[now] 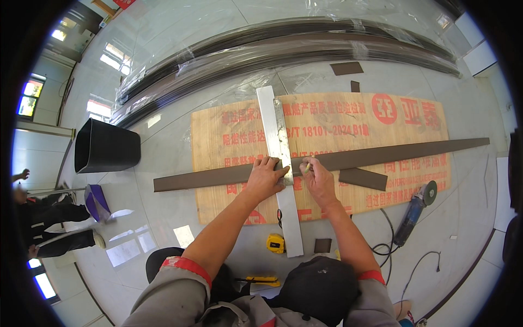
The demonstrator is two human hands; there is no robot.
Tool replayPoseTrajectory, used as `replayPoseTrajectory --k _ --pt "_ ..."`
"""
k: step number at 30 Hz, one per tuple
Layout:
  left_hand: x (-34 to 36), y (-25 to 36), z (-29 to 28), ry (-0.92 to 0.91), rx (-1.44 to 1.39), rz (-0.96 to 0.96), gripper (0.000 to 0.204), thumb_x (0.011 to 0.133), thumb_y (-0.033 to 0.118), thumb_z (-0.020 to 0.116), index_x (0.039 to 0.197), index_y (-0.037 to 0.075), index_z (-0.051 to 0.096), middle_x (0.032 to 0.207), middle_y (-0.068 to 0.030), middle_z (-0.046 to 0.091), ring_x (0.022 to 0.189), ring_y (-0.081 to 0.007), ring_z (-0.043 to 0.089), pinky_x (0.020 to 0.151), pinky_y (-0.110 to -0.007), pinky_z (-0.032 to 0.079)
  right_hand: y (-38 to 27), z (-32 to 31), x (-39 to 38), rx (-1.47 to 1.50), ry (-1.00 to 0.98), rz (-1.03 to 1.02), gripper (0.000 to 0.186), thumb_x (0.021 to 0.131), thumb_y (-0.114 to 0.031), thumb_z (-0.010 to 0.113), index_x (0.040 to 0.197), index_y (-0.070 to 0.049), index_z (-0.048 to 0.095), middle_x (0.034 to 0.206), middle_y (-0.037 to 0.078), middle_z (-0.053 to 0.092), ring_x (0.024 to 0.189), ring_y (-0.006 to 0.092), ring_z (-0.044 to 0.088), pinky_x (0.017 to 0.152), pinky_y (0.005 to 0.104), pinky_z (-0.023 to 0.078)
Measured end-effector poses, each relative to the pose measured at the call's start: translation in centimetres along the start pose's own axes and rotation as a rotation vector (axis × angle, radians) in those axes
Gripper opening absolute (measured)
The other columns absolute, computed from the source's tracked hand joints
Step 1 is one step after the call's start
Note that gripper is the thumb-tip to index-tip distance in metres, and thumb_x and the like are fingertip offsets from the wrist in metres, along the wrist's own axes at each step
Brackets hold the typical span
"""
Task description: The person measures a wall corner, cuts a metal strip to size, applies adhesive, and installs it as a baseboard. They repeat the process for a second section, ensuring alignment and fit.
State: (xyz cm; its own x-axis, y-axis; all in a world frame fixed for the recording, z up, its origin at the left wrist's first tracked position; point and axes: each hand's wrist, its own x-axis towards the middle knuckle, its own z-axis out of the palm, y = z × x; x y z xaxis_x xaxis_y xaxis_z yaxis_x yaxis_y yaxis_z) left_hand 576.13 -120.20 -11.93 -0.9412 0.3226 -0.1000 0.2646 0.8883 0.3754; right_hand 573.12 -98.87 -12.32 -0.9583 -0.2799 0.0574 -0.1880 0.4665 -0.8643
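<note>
Head view: the long brown strip (370, 158) lies across the printed wooden board (207, 131) on the floor, both its ends reaching past the board's edges. Across its middle run a white flat bar (293, 234) and, along that bar, a metal straightedge (283, 136). The left hand (264, 179) presses down where these cross, fingers spread and not wrapped round anything that shows. Just beside it, apart from it, the right hand (318, 184) pinches a slim pencil-like marker (308, 167) close to the strip. Marking along the straightedge looks like the step in hand; the guide is laid, but whether a line is already drawn cannot be told. No cut shows at the crossing. A short brown piece (364, 179) by the strip and a small brown square (322, 246) nearer the person suggest that some cutting is already done. An angle grinder (412, 215) rests on the floor at right, in neither hand; a yellow tape measure (275, 243) and a yellow knife (264, 281) also lie unheld. Farther out are plastic-wrapped bundles of long lengths (305, 46), apparently unopened in large part, and a black bin (109, 147).
</note>
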Motion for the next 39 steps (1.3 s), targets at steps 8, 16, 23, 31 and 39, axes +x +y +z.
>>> replayPoseTrajectory --k 8,16,23,31,39 --pt "0.0 -0.3 0.4 0.01 0.005 -0.009 0.057 0.068 0.027 0.083 0.124 0.023 0.072 0.127 -0.0115 0.059 0.121 -0.0319 0.052 0.1 -0.047 0.042 -0.2 1.6 0.8 0.059 0.04 0.033 0.023 0.095 -0.017 0.067 0.112 -0.003 0.071 0.102 0.014 0.073 0.08 0.0233 0.071 0.073 0.0319 0.056" --pt "0.0 -0.1 0.5 0.014 -0.016 -0.026 0.057 0.068 0.023 0.082 0.124 0.023 0.072 0.125 -0.0121 0.059 0.12 -0.0322 0.052 0.101 -0.047 0.042 0.3 2.5 1.0 -0.043 0.047 -0.064 0.018 0.092 -0.013 0.066 0.107 -0.004 0.069 0.101 0.014 0.071 0.089 0.0332 0.07 0.077 0.0398 0.057" --pt "0.1 -0.3 0.5 0.031 -0.013 -0.015 0.054 0.07 0.022 0.08 0.123 0.021 0.072 0.124 -0.0122 0.059 0.119 -0.0324 0.052 0.099 -0.047 0.042 1.2 2.6 0.1 -0.197 -0.062 -0.147 0.019 0.092 -0.012 0.065 0.109 -0.003 0.068 0.103 0.014 0.069 0.093 0.0336 0.068 0.081 0.0404 0.056" --pt "0.1 -0.5 0.8 0.033 -0.009 -0.018 0.056 0.07 0.021 0.08 0.125 0.022 0.071 0.125 -0.011 0.059 0.119 -0.032 0.052 0.101 -0.047 0.042 0.9 3.0 2.2 -0.234 -0.037 -0.198 0.019 0.091 -0.014 0.066 0.107 -0.003 0.069 0.102 0.013 0.069 0.093 0.0333 0.068 0.08 0.0415 0.056" --pt "-0.2 -0.5 0.9 0.036 0.006 -0.001 0.055 0.071 0.021 0.079 0.125 0.022 0.071 0.125 -0.0128 0.06 0.119 -0.0321 0.053 0.098 -0.047 0.044 -1.2 -0.5 -2.7 -0.338 -0.346 -0.112 0.017 0.095 -0.021 0.062 0.104 -0.008 0.065 0.096 0.011 0.067 0.086 0.032 0.067 0.076 0.043 0.056"
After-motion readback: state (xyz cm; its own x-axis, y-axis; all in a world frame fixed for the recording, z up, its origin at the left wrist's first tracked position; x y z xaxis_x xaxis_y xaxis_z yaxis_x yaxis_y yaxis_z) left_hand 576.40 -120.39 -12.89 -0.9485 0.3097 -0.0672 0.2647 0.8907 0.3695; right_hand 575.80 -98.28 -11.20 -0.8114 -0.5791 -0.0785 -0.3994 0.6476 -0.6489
